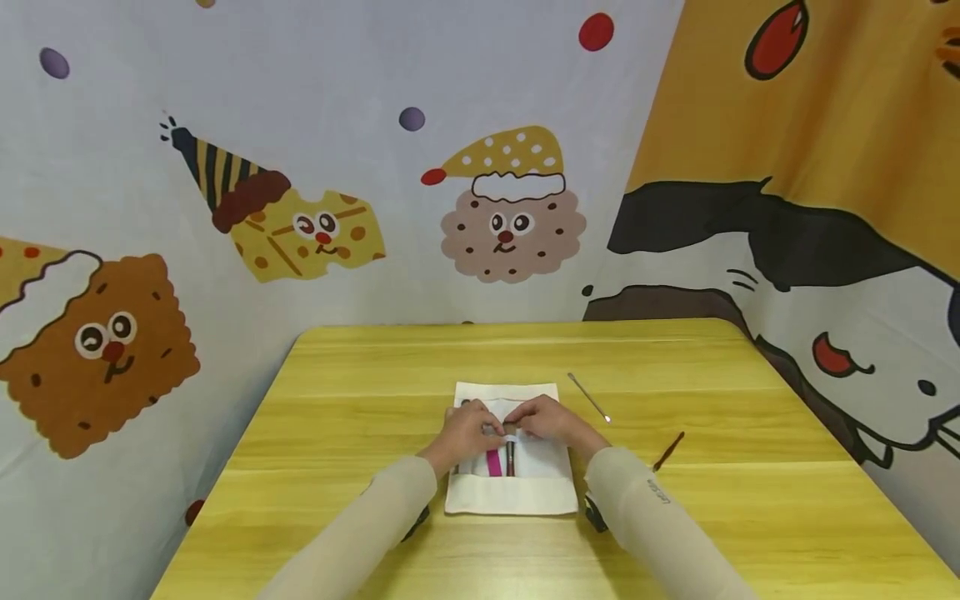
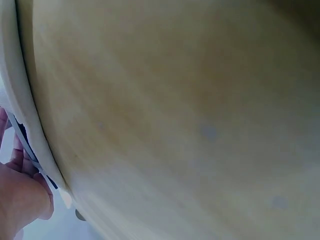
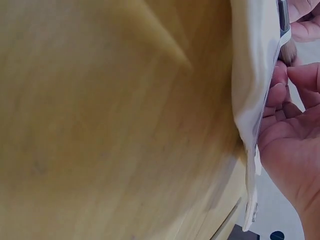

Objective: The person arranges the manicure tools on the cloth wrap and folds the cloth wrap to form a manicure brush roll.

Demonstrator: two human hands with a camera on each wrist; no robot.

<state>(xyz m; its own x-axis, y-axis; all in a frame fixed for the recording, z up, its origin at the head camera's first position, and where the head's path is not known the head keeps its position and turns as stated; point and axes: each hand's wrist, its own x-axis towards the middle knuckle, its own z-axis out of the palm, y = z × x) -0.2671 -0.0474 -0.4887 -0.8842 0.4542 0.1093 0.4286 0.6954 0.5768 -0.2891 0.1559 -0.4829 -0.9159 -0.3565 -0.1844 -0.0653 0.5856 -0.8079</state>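
Note:
A cream cloth brush roll [image 1: 512, 497] lies unfolded on the table under both hands. A makeup brush [image 1: 511, 460] with a dark handle stands lengthwise in it, its lower end in the bottom pocket, beside a pink strip [image 1: 493, 463]. My left hand [image 1: 465, 433] pinches the white elastic band [image 3: 285, 38] close to the brush. From the other side, my right hand [image 1: 551, 419] pinches the brush at its bristles [image 3: 288, 51], thumb and forefinger brought together. The fingers of both hands nearly meet there and partly cover the band.
To the right of the roll, a thin silver stick [image 1: 588, 397] lies slanted on the yellow wood-grain table [image 1: 337, 417]. Nearer the right sleeve is a small reddish-brown brush-like stick [image 1: 669, 451]. A cartoon-printed cloth [image 1: 360, 67] hangs behind the table.

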